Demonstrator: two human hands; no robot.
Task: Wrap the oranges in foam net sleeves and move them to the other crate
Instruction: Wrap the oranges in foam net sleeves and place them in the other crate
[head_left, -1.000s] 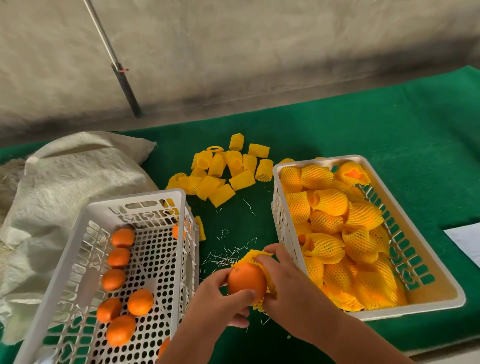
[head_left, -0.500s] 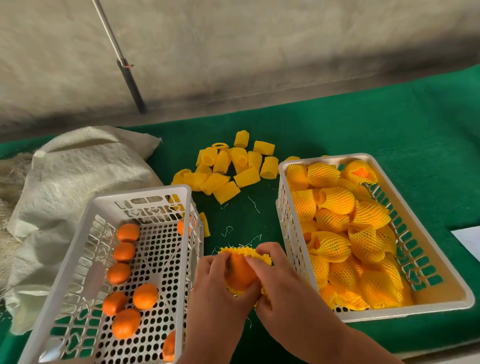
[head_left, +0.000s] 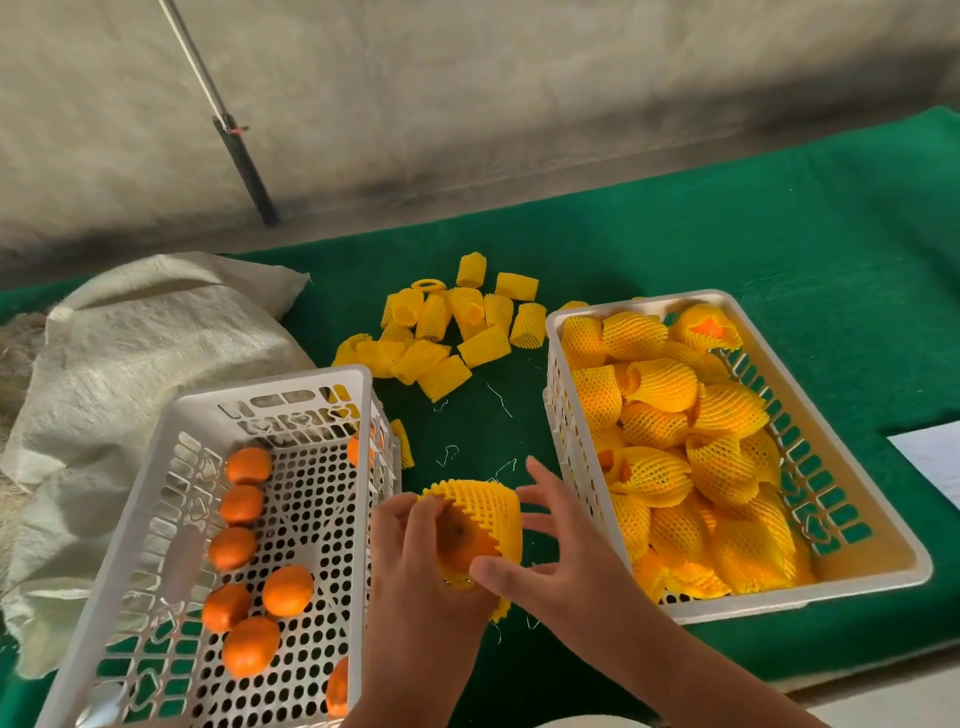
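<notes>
Between the two crates I hold an orange (head_left: 457, 535) with a yellow foam net sleeve (head_left: 488, 512) pulled over most of it. My left hand (head_left: 415, 582) grips the orange from below and the left. My right hand (head_left: 561, 561) has its thumb on the sleeve's near edge and its fingers spread beside the sleeve. The white crate on the left (head_left: 171, 457) holds several bare oranges (head_left: 248, 465). The white crate on the right (head_left: 852, 582) is full of sleeved oranges (head_left: 660, 384).
A pile of loose yellow sleeves (head_left: 441, 332) lies on the green cloth (head_left: 727, 249) behind the crates. A pale woven sack (head_left: 130, 353) lies at the left, a white sheet (head_left: 930, 457) at the right edge, and a dark pole (head_left: 244, 161) leans behind.
The sleeve, bunched at one side of the orange a second ago, now covers most of it. My right hand's fingers have spread off it, and the view has shifted slightly.
</notes>
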